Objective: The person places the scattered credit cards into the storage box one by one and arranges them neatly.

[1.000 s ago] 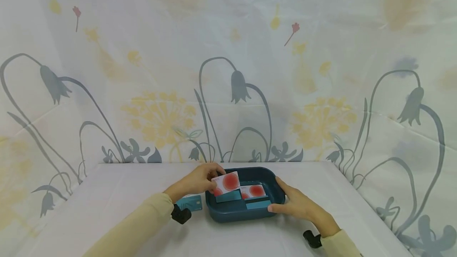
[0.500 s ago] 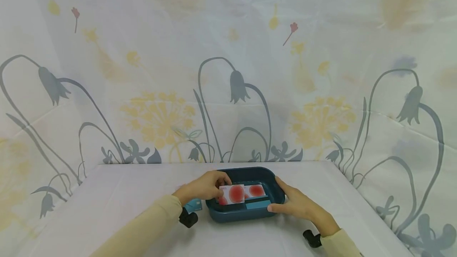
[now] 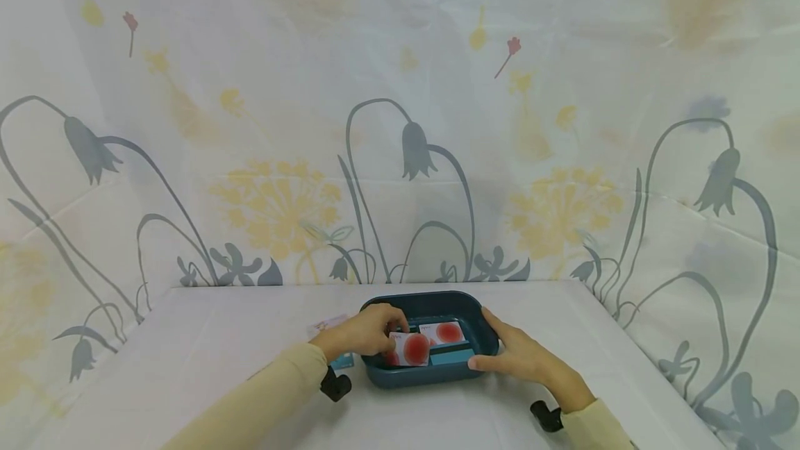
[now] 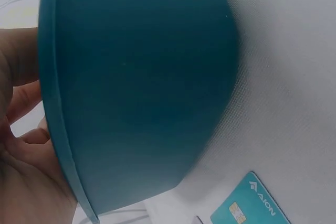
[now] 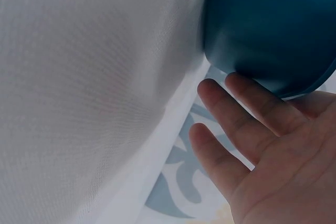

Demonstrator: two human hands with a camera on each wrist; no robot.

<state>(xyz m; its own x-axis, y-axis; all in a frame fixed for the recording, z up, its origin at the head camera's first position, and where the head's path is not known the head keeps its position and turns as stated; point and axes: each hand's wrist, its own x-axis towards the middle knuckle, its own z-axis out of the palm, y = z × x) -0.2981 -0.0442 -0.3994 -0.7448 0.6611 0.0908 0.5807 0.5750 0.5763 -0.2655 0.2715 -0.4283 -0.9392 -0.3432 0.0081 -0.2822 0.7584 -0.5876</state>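
My left hand [image 3: 371, 330] reaches over the left rim of a dark teal tray [image 3: 437, 375] and pinches a white card with red circles [image 3: 414, 349] low inside it. In the left wrist view the tray's outer wall [image 4: 142, 87] hides that card. A second white and red card [image 3: 445, 332] lies in the tray, with a blue-green card [image 3: 453, 357] in front of it. At the tray's right end rests my right hand [image 3: 521, 356], its thumb at the front rim. The right wrist view shows its fingers [image 5: 236, 119] fairly straight and spread against or beside the tray's wall.
Left of the tray, a blue-green AION card [image 4: 252, 203] lies on the white tablecloth [image 3: 244, 325], and a pale card [image 3: 326, 323] lies behind it, partly covered by my left wrist. A flower-patterned curtain [image 3: 400, 214] hangs behind the table.
My left hand has brought the white and red card down and to the right, from above the tray's left part to low inside it. My right hand stays at the tray's end.
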